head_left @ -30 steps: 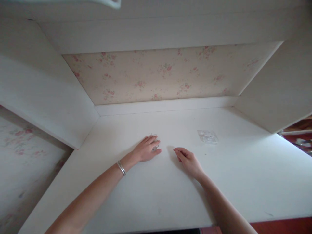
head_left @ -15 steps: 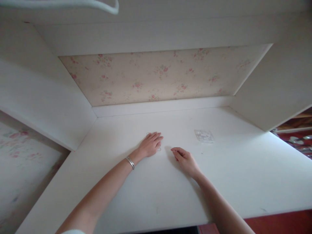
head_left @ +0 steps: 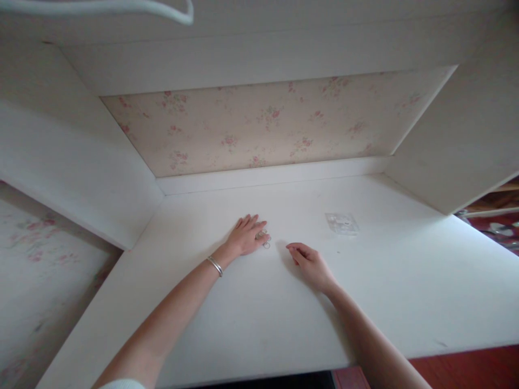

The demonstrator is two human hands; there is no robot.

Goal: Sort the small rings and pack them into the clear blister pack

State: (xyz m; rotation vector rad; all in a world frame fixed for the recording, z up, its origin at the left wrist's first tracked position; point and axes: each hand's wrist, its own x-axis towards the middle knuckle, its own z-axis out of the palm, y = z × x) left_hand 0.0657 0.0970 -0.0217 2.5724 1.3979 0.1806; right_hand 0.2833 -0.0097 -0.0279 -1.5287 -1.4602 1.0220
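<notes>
My left hand point(head_left: 246, 236) lies palm down on the white tabletop point(head_left: 251, 313), fingers spread, with a silver bangle at the wrist. Several small thin rings point(head_left: 266, 245) show beside and between its thumb and fingers; others may be hidden under the palm. To the right of them, my right hand point(head_left: 311, 265) rests on its side on the tabletop, its thumb and index finger pinched together. Whatever sits in that pinch, if anything, is too small to make out.
A clear plastic bag point(head_left: 341, 223) lies flat on the tabletop beyond my right hand. White side panels and a floral back wall point(head_left: 243, 127) enclose the far part. A white cable point(head_left: 101, 7) hangs across the top left. Shelves with items point(head_left: 497, 229) are at the far right.
My left hand has shifted slightly left and its fingers have spread, so more of the rings show beside the thumb. The right hand stays pinched in nearly the same place.
</notes>
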